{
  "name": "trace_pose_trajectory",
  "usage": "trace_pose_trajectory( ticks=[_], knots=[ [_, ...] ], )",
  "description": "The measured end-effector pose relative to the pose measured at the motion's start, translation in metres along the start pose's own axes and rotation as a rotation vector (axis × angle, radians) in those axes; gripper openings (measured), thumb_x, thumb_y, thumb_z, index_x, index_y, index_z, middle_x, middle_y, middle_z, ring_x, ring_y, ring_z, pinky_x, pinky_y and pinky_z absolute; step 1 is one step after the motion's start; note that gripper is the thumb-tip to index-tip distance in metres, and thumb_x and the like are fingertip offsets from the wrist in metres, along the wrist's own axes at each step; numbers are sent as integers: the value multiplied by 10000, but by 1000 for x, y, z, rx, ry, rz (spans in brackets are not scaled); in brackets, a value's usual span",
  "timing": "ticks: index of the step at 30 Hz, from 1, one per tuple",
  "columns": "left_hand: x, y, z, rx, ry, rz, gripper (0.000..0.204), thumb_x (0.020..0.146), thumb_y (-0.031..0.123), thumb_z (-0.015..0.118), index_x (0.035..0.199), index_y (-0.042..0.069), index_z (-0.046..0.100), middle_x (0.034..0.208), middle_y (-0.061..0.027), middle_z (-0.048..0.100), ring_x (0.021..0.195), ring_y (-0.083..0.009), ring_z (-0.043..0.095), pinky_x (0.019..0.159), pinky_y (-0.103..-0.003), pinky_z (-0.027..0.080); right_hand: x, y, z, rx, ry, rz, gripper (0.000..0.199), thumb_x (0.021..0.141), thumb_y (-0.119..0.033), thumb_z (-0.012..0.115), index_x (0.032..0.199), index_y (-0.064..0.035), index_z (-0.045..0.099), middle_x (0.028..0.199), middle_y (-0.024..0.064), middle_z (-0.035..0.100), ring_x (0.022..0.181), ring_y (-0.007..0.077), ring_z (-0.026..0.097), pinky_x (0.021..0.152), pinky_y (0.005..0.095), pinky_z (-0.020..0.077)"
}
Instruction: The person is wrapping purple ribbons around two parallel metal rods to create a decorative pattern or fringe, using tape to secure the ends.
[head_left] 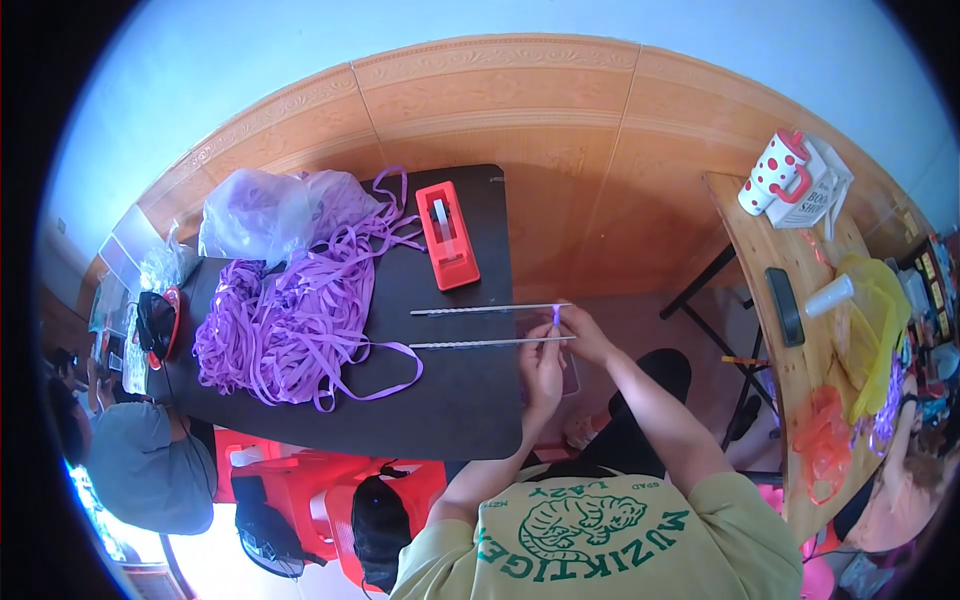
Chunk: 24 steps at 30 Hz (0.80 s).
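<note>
Two thin grey metal rods, a far one (480, 309) and a near one (480, 344), lie side by side over the dark table and stick out past its right edge. A short strip of purple ribbon (556, 314) spans between them near their right ends. My left hand (541, 372) is closed at the near rod, its fingertips pinching the ribbon. From the right, my right hand (587, 336) is closed on the ribbon by the rod ends; its fingertips are partly hidden. A large tangled heap of purple ribbon (290, 320) lies to the left, one loop reaching toward the rods.
On the dark table (440, 410) stand a red tape dispenser (447, 235) and a clear plastic bag (285, 210). A wooden table (775, 390) at right bears a dotted tumbler (775, 175), a dark phone (785, 306) and plastic bags. Red stools (320, 490) are at lower left. Other people sit at both sides.
</note>
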<state>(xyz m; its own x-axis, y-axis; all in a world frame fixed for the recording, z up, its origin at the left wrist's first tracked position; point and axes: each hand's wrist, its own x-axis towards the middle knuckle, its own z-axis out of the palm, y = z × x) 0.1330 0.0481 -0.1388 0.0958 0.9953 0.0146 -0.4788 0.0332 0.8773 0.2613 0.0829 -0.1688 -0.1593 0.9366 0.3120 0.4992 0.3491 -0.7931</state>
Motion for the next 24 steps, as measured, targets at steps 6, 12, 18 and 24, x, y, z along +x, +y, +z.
trace_pose_trajectory(
  ticks=[6, 12, 18, 24],
  knots=[
    [16, -9, -6, 328, 56, 268, 89, 893, 83, 603, 909, 1, 632, 803, -27, 601, 718, -81, 545, 619, -195, 431, -46, 15, 51, 505, 38, 260, 202, 916, -134, 498, 1023, 11, 590, 1020, 124, 598, 942, 199, 577, 827, 327, 445],
    [23, -21, -5, 331, 70, 329, 63, 847, 51, 645, 860, -11, 648, 914, -69, 626, 842, -102, 563, 704, -216, 448, -78, 62, 88, 574, 24, 406, 207, 948, -186, 499, 957, -3, 595, 954, 52, 623, 879, 132, 550, 789, 306, 439],
    [19, -14, 2, 307, 43, 136, 70, 853, 47, 648, 890, -10, 667, 858, -18, 651, 787, -65, 562, 721, -208, 442, -105, 111, 112, 608, -67, 764, 239, 961, -236, 499, 968, -29, 617, 856, -3, 603, 790, 78, 527, 709, 265, 432],
    [15, -12, -14, 314, 76, 152, 87, 863, 59, 647, 905, -15, 667, 834, 0, 640, 768, -47, 545, 707, -192, 426, -97, 63, 103, 1237, 120, 989, 166, 910, -200, 525, 933, -65, 619, 943, 84, 671, 837, 187, 636, 704, 304, 479]
  ],
)
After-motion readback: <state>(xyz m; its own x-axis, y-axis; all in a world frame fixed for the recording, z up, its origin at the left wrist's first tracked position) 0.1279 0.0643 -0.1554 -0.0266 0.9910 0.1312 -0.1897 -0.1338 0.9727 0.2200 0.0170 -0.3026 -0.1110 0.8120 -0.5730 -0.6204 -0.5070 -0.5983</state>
